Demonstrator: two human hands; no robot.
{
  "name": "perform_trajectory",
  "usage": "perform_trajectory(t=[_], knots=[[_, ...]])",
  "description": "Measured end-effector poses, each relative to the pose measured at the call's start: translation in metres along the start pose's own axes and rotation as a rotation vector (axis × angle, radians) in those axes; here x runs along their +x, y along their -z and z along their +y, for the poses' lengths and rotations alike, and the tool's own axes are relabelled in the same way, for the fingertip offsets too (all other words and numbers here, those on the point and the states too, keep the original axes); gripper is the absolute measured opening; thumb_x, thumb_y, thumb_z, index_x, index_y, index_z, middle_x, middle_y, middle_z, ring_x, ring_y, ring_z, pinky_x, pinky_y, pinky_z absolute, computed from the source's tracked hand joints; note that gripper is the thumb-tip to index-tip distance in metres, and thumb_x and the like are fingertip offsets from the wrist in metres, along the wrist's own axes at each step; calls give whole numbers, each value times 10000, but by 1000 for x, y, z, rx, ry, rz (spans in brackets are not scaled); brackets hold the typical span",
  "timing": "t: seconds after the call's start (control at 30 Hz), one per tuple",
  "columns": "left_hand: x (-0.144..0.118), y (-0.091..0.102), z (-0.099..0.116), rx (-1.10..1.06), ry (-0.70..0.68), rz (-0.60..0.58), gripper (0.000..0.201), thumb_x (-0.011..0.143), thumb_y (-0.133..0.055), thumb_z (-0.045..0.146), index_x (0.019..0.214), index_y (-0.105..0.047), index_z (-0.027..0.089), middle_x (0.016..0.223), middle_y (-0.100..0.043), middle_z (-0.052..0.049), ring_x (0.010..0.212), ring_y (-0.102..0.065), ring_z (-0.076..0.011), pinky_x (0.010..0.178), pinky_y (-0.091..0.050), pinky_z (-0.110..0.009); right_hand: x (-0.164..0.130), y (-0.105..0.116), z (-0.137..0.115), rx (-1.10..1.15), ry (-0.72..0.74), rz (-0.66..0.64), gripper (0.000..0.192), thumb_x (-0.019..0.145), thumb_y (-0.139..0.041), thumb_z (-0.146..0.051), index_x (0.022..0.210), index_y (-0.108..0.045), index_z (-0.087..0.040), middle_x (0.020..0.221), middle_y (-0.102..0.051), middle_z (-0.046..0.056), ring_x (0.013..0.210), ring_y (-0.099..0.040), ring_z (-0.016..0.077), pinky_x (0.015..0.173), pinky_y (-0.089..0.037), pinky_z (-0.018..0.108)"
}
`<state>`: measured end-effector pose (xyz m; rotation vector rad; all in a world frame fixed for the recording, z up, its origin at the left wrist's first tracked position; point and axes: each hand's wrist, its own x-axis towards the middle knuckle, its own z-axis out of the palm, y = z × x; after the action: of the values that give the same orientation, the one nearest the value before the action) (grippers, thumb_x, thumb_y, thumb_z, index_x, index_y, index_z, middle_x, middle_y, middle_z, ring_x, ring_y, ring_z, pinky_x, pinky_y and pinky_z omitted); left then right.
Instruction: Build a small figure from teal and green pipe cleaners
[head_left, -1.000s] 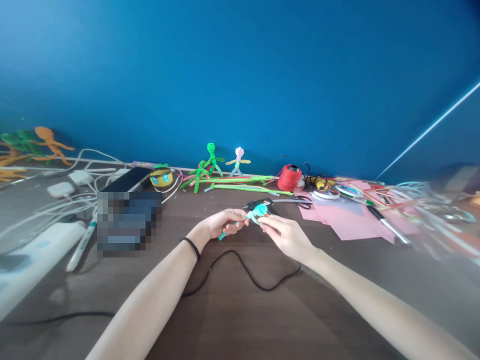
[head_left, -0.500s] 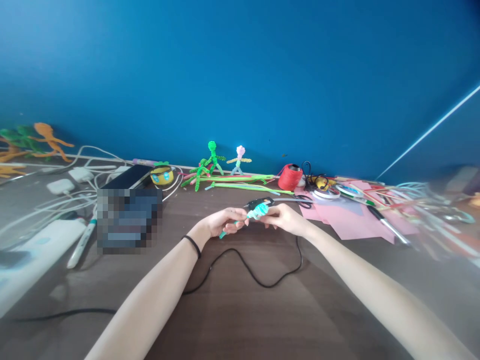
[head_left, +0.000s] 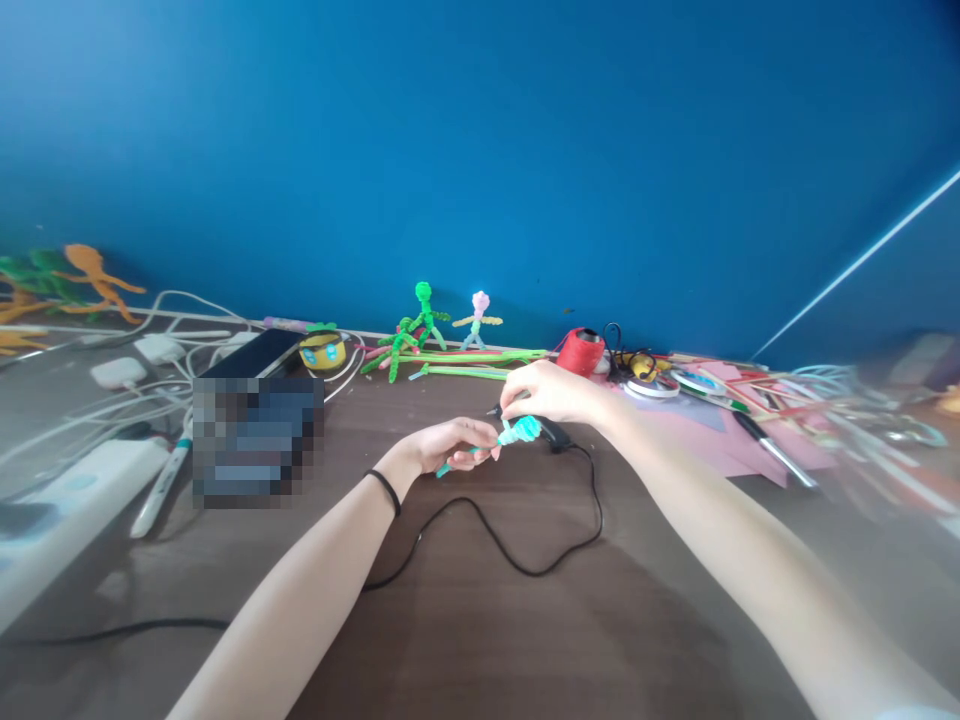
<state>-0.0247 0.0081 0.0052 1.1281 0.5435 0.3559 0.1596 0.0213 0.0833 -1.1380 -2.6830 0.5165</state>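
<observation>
The left hand point(head_left: 450, 446) pinches a half-wound turquoise fuzzy pipe-cleaner twist point(head_left: 517, 432); the right hand point(head_left: 551, 392) closes on the black corded glue gun point(head_left: 553, 432), gluing seemingly not yet done.

the right hand point(head_left: 551, 392) covers most of the black glue gun point(head_left: 555, 433); only the rear of its body and its nozzle tip show, so the grip on it cannot be made out. the stem of the teal pipe-cleaner piece point(head_left: 517, 431) passes inside the left hand point(head_left: 450, 445) and is hidden there. a dark device point(head_left: 255, 420) on the left is blurred into blocks. the craft clutter point(head_left: 847, 415) at the right smears toward the edge, too blurred to sort out. the white power strip point(head_left: 67, 500) is cut off by the left edge, and both forearms by the bottom. the two small figures point(head_left: 450, 320) by the wall are too small for detail.
</observation>
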Motion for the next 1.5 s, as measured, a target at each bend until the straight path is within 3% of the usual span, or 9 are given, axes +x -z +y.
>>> perform_trajectory(t=[0.13,0.4,0.67,0.87,1.13,1.3,1.4,1.5], knots=[[1,0,0,1,-1,14,102,689,-553,168,672,-599,78,509,-435,33,326,-254,4,313,-154,-148,-1,-2,-14,-181,33,21,104,736,-600,-161,718,-702,-155,755,-635,32,691,-560,129,593,-369,227],[0,-3,0,-33,4,43,77,691,-552,148,668,-585,82,512,-422,40,324,-250,11,312,-136,-141,-30,-25,-28,-503,161,316,249,861,-476,-182,673,-632,-137,720,-562,54,711,-488,145,589,-337,253],[0,-3,0,-85,-13,62,77,707,-550,146,667,-567,83,509,-411,48,323,-242,19,310,-137,-123,-55,-56,-28,-530,133,615,267,890,-385,-124,773,-624,-141,756,-566,64,741,-536,148,669,-430,249],[-1,-4,0,-123,-35,64,88,714,-561,157,668,-561,82,504,-414,50,324,-240,21,309,-145,-115,-67,-72,-25,-280,132,687,219,893,-404,-157,928,-619,-129,802,-551,67,713,-576,129,683,-487,237],[0,-3,-2,-150,-47,65,91,709,-567,165,683,-569,78,510,-433,47,315,-261,22,313,-157,-117,-71,-85,-21,236,19,745,150,843,-497,-213,879,-637,-173,797,-561,51,687,-583,130,663,-509,272],[0,-2,-2,-169,-62,50,85,708,-574,165,695,-575,81,491,-434,50,308,-253,18,303,-150,-117,-68,-93,-12,820,-275,586,218,765,-590,-359,827,-607,-151,656,-577,14,475,-529,91,420,-422,216],[0,-1,-2,-179,-64,41,88,701,-586,171,693,-580,84,486,-448,46,302,-253,19,298,-146,-116,-64,-90,0,1040,-299,427,293,706,-637,-411,808,-608,-138,629,-596,12,399,-474,64,350,-317,190],[0,0,-2,-177,-55,31,98,692,-598,182,684,-585,85,486,-463,40,297,-260,19,296,-147,-118,-58,-82,13,1123,-286,254,312,687,-660,-398,827,-633,-120,651,-612,26,426,-487,59,361,-310,180]])
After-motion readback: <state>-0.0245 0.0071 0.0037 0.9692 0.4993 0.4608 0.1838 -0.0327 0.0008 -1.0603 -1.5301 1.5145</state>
